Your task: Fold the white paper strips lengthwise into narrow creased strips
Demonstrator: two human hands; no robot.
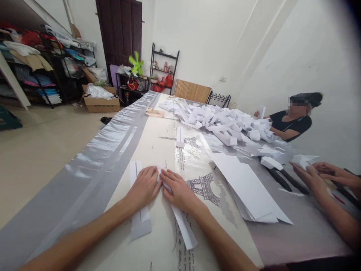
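Observation:
A folded white paper strip [182,227] lies slantwise on the printed table cover, its upper end between my two hands. My right hand [179,190] grips this strip, with the fingers bent over it and the thumb below. My left hand [144,188] meets it from the other side, fingers together and bent, fingertips at the strip's upper edge. Under my left hand and wrist lies another folded paper strip [141,227], partly covered. Farther up the table is a small folded paper piece [179,137]. What the fingertips press on is partly hidden.
A stack of white paper sheets [248,188] lies right of my hands. Beyond it spreads a large heap of folded paper pieces [214,118]. A wooden block [155,112] sits near the far end. At right, another person's hands [313,177] hold folded paper; one more person [293,118] sits behind.

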